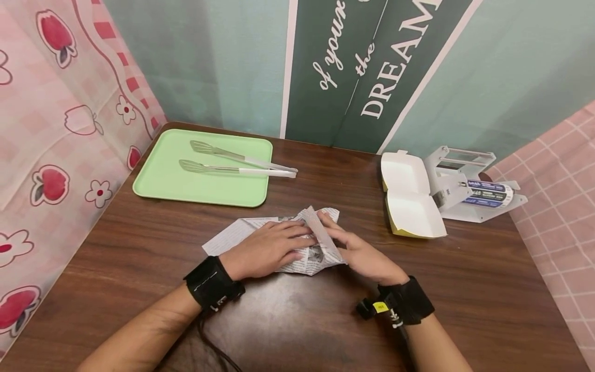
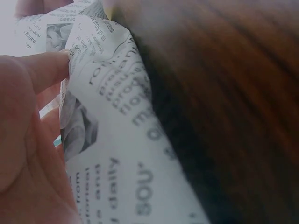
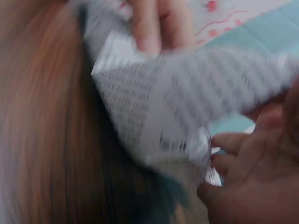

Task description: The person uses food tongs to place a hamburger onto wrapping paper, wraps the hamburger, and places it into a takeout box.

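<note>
A printed newspaper-style wrapping sheet (image 1: 307,261) is folded into a crumpled bundle on the table, with a flat tail (image 1: 230,237) spreading left. My left hand (image 1: 265,248) rests across it, fingers extended over the folds. In the left wrist view its thumb (image 2: 49,70) presses the paper's side. At the bundle's right end, my right hand (image 1: 364,253) touches a raised flap (image 1: 324,235), its fingers partly hidden behind it. The right wrist view shows fingertips (image 3: 224,142) against the paper's end, below the lifted flap. The paper covers whatever lies inside.
Two slotted tongs (image 1: 241,168) with white handles lie on a light-green tray (image 1: 158,175), handles past its right edge. An opened yellow-and-white takeaway box (image 1: 413,214) stands at right, beside a white holder (image 1: 455,199) carrying a printed roll (image 1: 485,194).
</note>
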Available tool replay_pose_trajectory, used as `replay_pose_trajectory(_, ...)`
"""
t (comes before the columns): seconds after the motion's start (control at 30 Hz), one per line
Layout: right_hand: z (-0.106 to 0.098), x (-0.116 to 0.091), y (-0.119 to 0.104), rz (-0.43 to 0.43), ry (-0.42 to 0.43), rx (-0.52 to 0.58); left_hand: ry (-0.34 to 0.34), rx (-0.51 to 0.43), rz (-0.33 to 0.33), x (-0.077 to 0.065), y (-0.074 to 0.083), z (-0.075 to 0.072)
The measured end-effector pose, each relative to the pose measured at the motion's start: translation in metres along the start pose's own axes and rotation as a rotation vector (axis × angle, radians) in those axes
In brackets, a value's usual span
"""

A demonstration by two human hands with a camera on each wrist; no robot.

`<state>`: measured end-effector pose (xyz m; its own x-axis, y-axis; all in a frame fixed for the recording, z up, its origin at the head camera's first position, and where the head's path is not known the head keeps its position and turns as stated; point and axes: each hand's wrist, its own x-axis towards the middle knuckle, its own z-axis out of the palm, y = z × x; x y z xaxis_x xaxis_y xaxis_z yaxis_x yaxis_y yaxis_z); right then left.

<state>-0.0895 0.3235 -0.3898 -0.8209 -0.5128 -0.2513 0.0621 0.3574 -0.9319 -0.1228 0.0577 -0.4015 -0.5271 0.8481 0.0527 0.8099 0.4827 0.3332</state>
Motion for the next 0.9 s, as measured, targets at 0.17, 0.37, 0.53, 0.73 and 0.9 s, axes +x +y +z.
replay_pose_trajectory(0.17,0.010,0.001,-0.001,-0.050,0.018,-0.252,0.007,0.022,0.005,0.002,0.001,-0.001)
replay_pose_trajectory(0.37,0.024,0.005,-0.001,-0.095,0.098,-0.520,0.031,-0.006,0.009,0.005,-0.001,0.000)
replay_pose_trajectory(0.53,0.029,0.006,0.000,-0.132,0.150,-0.638,0.032,-0.051,0.002,0.007,-0.003,0.001)
replay_pose_trajectory(0.73,0.030,0.007,0.000,-0.134,0.164,-0.676,0.038,-0.116,-0.052,0.005,-0.005,0.002)
replay_pose_trajectory(0.9,0.031,0.008,-0.001,-0.128,0.139,-0.673,0.031,-0.193,-0.139,0.000,-0.010,0.001)
